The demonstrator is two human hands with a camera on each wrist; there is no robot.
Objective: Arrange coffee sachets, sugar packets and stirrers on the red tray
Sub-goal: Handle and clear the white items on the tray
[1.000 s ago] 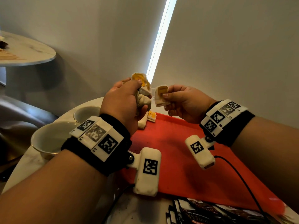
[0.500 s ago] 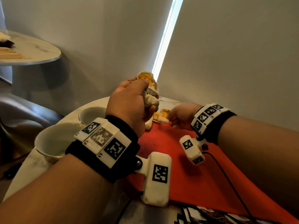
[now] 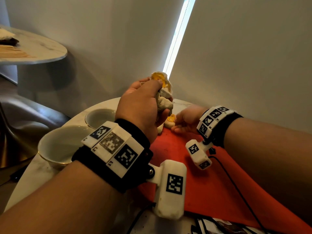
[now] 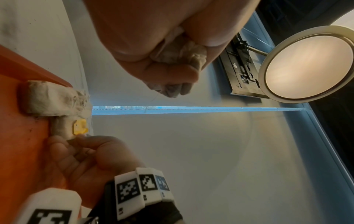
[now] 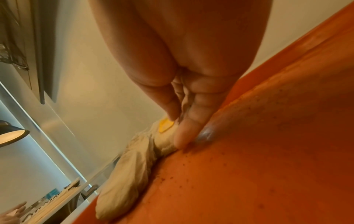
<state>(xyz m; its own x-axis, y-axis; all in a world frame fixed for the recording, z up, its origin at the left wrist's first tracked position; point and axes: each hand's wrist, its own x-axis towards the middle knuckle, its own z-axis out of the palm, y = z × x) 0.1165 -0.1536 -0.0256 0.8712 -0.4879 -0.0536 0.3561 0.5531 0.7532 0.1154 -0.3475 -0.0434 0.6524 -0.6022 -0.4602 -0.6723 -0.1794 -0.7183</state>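
Your right hand (image 3: 187,121) has come down from chest height to the far corner of the red tray (image 3: 194,174), and the packet (image 3: 170,122) it carried now lies there on the tray. Thumb and fingertips (image 5: 184,136) are narrowed onto that packet's end, still touching it; you press it against the tray's smooth, speckled plastic. It is a small, soft, crumpled paper pouch, off-white with a yellow patch. Just beside it, at the tray's far edge, lies a second, longer packet (image 4: 51,98) of the same wrinkled paper, touching the first.

Your left hand (image 3: 143,105) stays raised above the tray's far corner, fist curled tight round a bunch (image 3: 164,97) of the same packets, their creased ends sticking out top and bottom.

Left of the tray on the marble counter (image 3: 38,173) stand two round, glossy white cups (image 3: 62,146). At the tray's near edge lie dark, shiny sachets (image 3: 219,228).
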